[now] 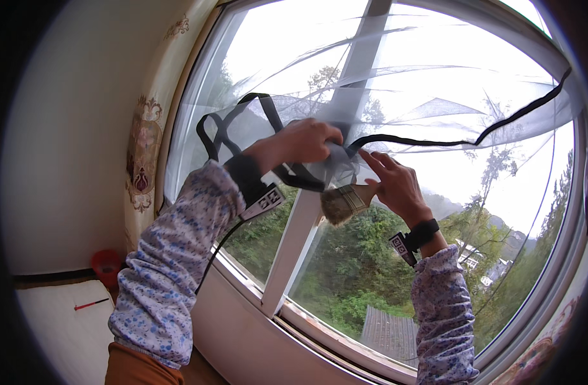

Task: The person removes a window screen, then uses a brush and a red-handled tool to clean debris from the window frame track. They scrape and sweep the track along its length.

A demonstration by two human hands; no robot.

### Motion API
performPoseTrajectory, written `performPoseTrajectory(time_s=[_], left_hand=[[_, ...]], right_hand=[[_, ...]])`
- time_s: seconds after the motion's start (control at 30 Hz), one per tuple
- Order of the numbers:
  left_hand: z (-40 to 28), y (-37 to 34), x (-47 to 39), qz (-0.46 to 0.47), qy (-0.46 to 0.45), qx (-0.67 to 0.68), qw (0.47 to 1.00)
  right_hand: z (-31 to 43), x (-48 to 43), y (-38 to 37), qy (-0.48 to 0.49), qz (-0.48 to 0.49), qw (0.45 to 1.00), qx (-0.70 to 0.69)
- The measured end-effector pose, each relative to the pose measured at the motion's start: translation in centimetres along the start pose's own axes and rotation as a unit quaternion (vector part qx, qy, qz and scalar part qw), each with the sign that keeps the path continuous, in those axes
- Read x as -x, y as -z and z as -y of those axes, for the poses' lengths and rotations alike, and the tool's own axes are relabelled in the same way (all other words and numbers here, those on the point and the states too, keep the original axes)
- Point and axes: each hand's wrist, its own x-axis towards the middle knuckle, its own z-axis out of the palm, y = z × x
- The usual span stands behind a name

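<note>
A sheer window screen mesh with a black edge strip hangs in folds across the upper window. My left hand is closed on a gathered part of the mesh near the middle, and loops of the black strip lie around its wrist. My right hand is just to the right, holding the handle of a flat bristle brush with its bristles pointing down and left. Its index finger reaches to the black strip; whether it grips the strip too, I cannot tell.
A sliding window frame with a sill track is before me. A patterned curtain hangs at the left. Below it stand a red bin and a white-covered surface bearing a thin red-and-black tool. A black cable hangs from my left wrist.
</note>
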Motion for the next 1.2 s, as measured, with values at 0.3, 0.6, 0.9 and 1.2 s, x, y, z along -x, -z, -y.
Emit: performPoseTrajectory(time_s=[0.3, 0.6, 0.9, 1.2], left_hand=[[-1.7, -4.0, 4.2, -0.183, -0.234, -0.195, 0.935], [-1.0, -4.1, 3.5, -0.088, -0.289, -0.353, 0.886], [-1.1, -5.9, 1.2, 0.022, -0.308, -0.473, 0.825], [-1.0, -6.3, 3.2, 0.137, -0.274, -0.086, 0.948]], right_hand=[[-1.1, 0.4, -1.3, 0.033, -0.057, 0.997, 0.043], [-1.0, 1.1, -1.9, 0.093, 0.000, 0.987, 0.132], [-0.9, 1.0, -2.5, 0.108, 0.018, 0.985, 0.132], [0.5, 4.9, -0.1, 0.102, 0.129, 0.986, 0.027]])
